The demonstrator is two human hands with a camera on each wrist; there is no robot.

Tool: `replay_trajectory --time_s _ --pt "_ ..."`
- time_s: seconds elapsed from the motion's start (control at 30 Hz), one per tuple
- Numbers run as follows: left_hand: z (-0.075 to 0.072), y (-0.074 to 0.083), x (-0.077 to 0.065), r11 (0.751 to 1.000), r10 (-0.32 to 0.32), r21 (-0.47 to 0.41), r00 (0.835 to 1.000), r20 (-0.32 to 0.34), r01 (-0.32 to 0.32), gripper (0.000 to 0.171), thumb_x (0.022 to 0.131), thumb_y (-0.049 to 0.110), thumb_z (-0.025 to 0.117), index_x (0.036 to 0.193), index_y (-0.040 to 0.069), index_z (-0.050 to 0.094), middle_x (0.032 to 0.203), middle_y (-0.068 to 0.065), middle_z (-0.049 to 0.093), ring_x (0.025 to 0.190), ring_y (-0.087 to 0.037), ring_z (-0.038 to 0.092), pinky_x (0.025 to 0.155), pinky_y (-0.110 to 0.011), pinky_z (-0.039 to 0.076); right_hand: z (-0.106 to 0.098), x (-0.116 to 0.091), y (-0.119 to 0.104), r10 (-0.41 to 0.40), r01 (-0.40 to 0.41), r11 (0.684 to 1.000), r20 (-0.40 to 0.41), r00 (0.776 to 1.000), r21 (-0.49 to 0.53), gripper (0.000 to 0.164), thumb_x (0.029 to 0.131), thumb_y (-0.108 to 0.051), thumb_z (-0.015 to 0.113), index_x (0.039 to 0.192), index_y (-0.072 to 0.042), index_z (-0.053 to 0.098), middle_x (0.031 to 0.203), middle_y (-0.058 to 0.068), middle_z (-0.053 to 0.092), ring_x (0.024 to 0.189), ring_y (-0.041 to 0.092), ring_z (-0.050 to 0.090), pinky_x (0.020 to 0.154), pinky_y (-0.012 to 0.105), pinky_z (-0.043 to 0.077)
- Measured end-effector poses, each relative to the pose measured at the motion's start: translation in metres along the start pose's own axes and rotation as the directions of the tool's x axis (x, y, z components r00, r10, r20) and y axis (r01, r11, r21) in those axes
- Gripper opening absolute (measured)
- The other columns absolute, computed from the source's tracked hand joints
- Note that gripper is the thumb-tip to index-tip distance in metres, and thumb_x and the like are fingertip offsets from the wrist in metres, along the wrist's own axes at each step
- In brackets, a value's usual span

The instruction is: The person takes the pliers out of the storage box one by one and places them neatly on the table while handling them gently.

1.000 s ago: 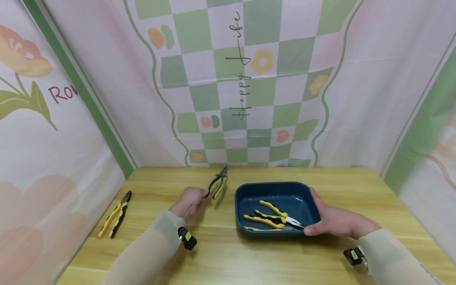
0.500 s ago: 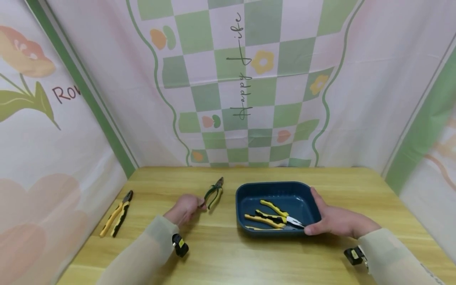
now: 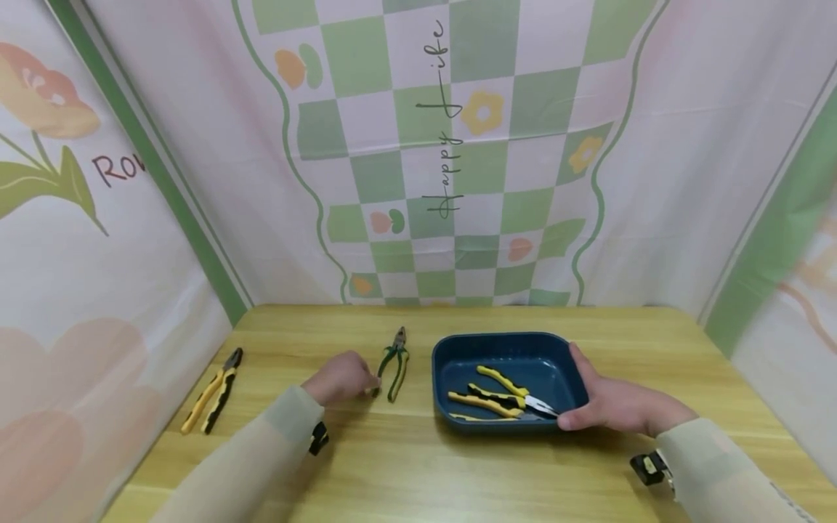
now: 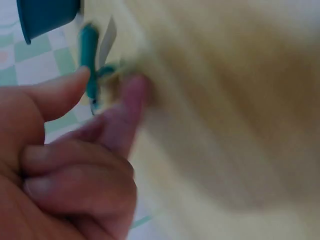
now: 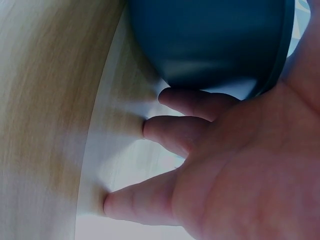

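Note:
My left hand (image 3: pixel 343 378) is low over the table, its fingertips at the left handle of green-and-yellow pliers (image 3: pixel 399 349). Those pliers lie with handles spread and jaws pointing away. In the left wrist view, thumb and forefinger of the left hand (image 4: pixel 85 165) stand apart with the green handle (image 4: pixel 89 47) just beyond, blurred. My right hand (image 3: pixel 615 403) grips the right end of a dark blue bin (image 3: pixel 445 356), thumb at the front corner. Inside the bin lie several yellow-and-black handled pliers (image 3: pixel 500 399). In the right wrist view, other fingers spread below the bin's wall (image 5: pixel 210 50).
Another pair of yellow-and-black pliers (image 3: pixel 212 392) lies at the table's left side. The wooden table (image 3: pixel 418 479) meets a patterned cloth (image 3: pixel 458 247) at its back edge, and further cloth hangs on both sides.
The left hand has brought the green-and-yellow pliers down and toward me, and they have turned so the jaws point more straight away. The thumb and forefinger have parted. The right hand and bin stay put.

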State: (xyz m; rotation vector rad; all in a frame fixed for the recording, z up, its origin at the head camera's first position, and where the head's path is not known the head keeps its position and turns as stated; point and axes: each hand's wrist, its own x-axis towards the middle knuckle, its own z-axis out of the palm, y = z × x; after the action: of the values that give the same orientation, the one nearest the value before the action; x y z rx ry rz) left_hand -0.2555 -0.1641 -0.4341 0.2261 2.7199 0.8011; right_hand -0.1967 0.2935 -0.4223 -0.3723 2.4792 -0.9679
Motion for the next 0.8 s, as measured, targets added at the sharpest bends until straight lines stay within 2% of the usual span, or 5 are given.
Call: replay_trajectory --time_s 0.07,0.2,0.37,0.57,0.8 --pt "-0.003 0.007 0.001 0.993 0.036 0.113 0.999 -0.017 -0.034 0.037 0.092 0.032 0.072 0.11 0.0 0.071 0.075 -0.012 0.065 0.059 -0.02 0.053 0.065 -0.041 0.052 0.0 0.0 0.0 0.006 -0.006 1.0 0.003 1.0 0.001 0.13 0.085 -0.042 0.079 0.152 -0.003 -0.026 0.15 0.047 0.005 0.123 0.048 0.045 0.099 0.064 0.034" --pt "-0.007 0.021 0.004 0.951 0.14 0.28 0.99 -0.014 -0.131 0.089 0.089 0.045 0.074 0.157 0.01 0.03 0.136 -0.021 0.056 0.074 -0.024 0.064 0.088 -0.047 0.05 -0.001 -0.001 0.0 0.015 -0.015 1.0 0.008 1.0 0.0 0.13 0.085 -0.043 0.079 0.152 -0.003 -0.026 0.15 0.047 0.005 0.123 0.048 0.045 0.1 0.065 0.033" --pt "-0.005 0.03 0.012 0.907 0.167 0.376 0.982 0.088 -0.188 0.101 0.082 0.054 0.077 0.16 0.023 0.022 0.163 -0.009 0.018 0.069 -0.021 0.065 0.078 -0.041 0.052 -0.001 0.0 -0.001 0.008 -0.008 1.0 0.01 1.0 0.007 0.13 0.085 -0.042 0.078 0.152 -0.003 -0.026 0.151 0.046 0.003 0.127 0.051 0.041 0.102 0.067 0.03" --pt "-0.002 0.036 0.02 0.881 0.139 0.426 0.973 0.182 -0.205 0.1 0.076 0.05 0.082 0.158 0.021 0.031 0.163 -0.001 0.022 0.127 -0.029 0.051 0.1 -0.043 0.044 0.0 -0.001 -0.003 0.012 -0.012 1.0 0.005 1.0 0.009 0.13 0.084 -0.043 0.079 0.152 -0.003 -0.026 0.151 0.045 0.002 0.128 0.053 0.039 0.102 0.068 0.029" --pt "0.001 0.04 0.019 0.89 0.076 0.428 0.978 0.197 -0.155 0.094 0.076 0.045 0.084 0.156 0.024 0.037 0.16 0.002 0.029 0.137 -0.029 0.04 0.107 -0.046 0.037 0.001 -0.001 -0.003 0.026 -0.026 1.0 0.004 1.0 0.016 0.131 0.084 -0.043 0.079 0.152 -0.004 -0.026 0.151 0.045 0.002 0.128 0.053 0.038 0.102 0.068 0.029"
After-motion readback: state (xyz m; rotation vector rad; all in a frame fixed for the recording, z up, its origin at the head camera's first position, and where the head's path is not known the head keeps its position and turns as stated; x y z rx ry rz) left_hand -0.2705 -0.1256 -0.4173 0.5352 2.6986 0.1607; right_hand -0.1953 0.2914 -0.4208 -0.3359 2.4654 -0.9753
